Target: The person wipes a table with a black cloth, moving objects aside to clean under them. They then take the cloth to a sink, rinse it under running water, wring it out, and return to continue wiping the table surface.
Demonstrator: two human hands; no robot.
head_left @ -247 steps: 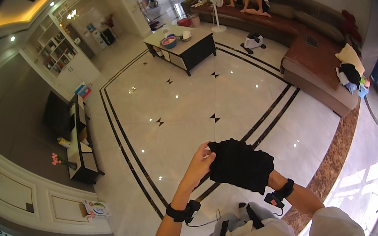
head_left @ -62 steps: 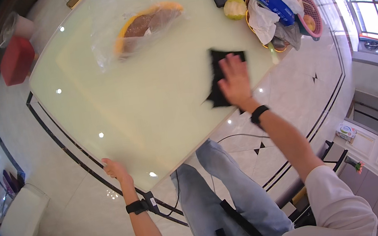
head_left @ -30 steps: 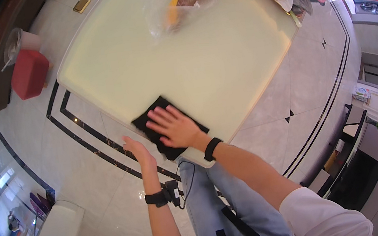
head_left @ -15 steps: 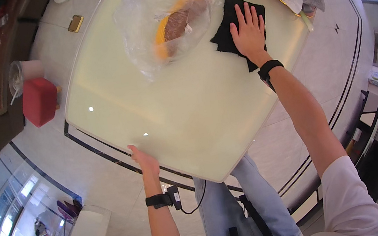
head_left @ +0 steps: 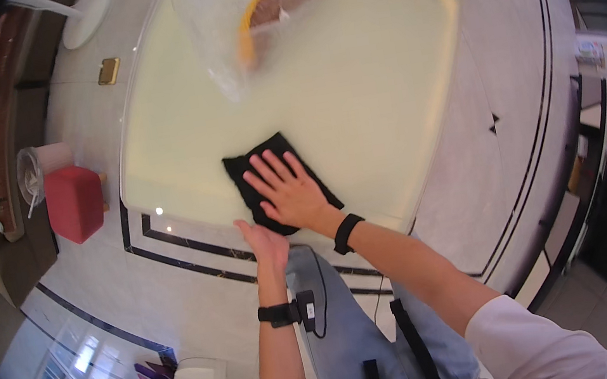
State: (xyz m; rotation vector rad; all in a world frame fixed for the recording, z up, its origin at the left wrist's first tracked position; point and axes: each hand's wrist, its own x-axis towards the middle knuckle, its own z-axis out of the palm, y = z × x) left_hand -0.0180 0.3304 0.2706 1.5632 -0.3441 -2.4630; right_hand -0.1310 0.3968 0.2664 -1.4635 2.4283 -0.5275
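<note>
A black cloth (head_left: 251,197) lies spread on the pale, glossy table (head_left: 362,110), close to its near edge. My right hand (head_left: 290,191) rests flat on top of it, fingers spread, with a black band round the wrist. Just below the cloth, my left hand (head_left: 268,243) is at the table's near edge, palm partly turned up and fingers stretched out. Whether it touches the cloth's lower corner I cannot tell. Its wrist carries a black strap with a small device and a cable.
Toward the far side of the table lies a clear plastic bag (head_left: 206,39) with a yellow and brown curved thing (head_left: 276,7) in it. Bags and a greenish fruit show at the far right corner. A red stool (head_left: 75,204) and a bin (head_left: 34,171) stand left of the table.
My right hand has drawn the black cloth from the far right of the table to the near edge. My left hand now lies beside the cloth. The view has shifted.
</note>
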